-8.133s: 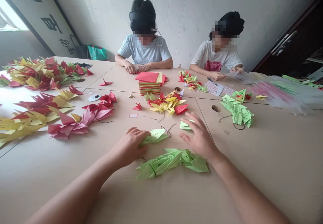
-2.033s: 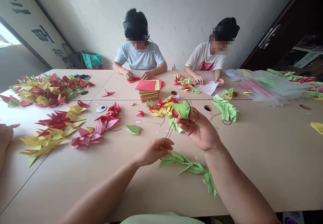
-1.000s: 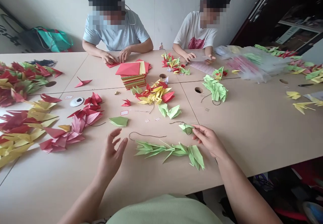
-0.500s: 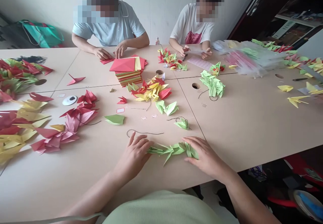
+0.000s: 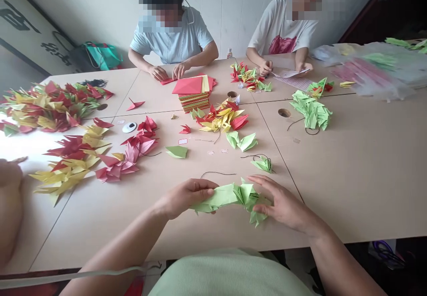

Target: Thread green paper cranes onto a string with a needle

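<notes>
A bundle of light green origami paper cranes (image 5: 230,196), pressed together in a row, is held just above the table in front of me. My left hand (image 5: 190,196) grips its left end, thumb on top and fingers underneath. Around the right end curves my right hand (image 5: 280,202), its thumb against the paper and its fingers bent over the far side. Beyond the bundle lie a dark thread (image 5: 218,172) and a green crane with a coiled dark cord (image 5: 263,163).
Red and yellow cranes (image 5: 71,153) and pink ones (image 5: 120,164) lie to the left. Further back are a stack of coloured paper (image 5: 193,102) and a green crane pile (image 5: 312,111). Two people sit opposite, hands on paper. Another person's arm (image 5: 10,211) shows at the left edge.
The green bundle has been turned and raised slightly, showing broader paper faces. My left thumb now lies on top of it. The view has swung left, and an arm appears at the left edge.
</notes>
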{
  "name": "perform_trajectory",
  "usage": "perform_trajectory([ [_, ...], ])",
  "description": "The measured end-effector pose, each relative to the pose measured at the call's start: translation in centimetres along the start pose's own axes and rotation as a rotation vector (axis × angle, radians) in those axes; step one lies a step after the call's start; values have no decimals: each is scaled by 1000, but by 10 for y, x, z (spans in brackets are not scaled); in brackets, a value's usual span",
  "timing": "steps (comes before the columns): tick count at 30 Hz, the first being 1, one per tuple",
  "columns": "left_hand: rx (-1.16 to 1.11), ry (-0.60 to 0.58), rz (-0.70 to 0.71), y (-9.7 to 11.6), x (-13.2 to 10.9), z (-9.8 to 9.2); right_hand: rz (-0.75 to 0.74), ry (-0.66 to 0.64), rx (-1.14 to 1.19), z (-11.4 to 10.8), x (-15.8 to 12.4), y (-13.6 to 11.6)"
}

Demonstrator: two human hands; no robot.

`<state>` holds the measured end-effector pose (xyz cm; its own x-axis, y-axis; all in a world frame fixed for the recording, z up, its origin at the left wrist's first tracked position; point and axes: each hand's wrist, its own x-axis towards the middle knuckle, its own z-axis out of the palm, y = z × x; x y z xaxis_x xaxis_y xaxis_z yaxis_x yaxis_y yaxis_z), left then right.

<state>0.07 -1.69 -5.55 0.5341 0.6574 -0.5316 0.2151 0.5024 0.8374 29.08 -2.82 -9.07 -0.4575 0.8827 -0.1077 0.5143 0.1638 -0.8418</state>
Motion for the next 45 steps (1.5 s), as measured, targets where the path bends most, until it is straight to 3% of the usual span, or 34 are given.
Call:
perform_trajectory([
  [3, -48, 11, -11, -1, 2, 1, -60, -44, -20, 14, 7, -6],
  [6, -18, 49, -5, -2, 2, -2, -95, 19, -79, 26, 15, -7],
  [11, 177, 210, 31, -11, -2, -16, -102, 94, -83, 27, 18, -2],
  [18, 398, 426, 56, -19, -13, -40, -56, 140, -66, 4, 14, 2],
  [27, 464, 667, 36, -15, -46, -81, 192, 360, 15, -31, 3, 6],
  [31, 448, 784, 64, -18, -57, -97, 296, 435, 166, -47, -7, 17],
  [34, 450, 838, 71, -20, -60, -106, 274, 553, 363, -57, -12, 19],
  [38, 469, 835, 47, -22, -55, -105, 259, 711, 638, -64, -11, 4],
  [42, 517, 763, -6, -25, -41, -91, 253, 661, 784, -60, -1, -20],
  [45, 570, 782, -39, -26, -35, -87, 225, 660, 814, -62, 3, -30],
])
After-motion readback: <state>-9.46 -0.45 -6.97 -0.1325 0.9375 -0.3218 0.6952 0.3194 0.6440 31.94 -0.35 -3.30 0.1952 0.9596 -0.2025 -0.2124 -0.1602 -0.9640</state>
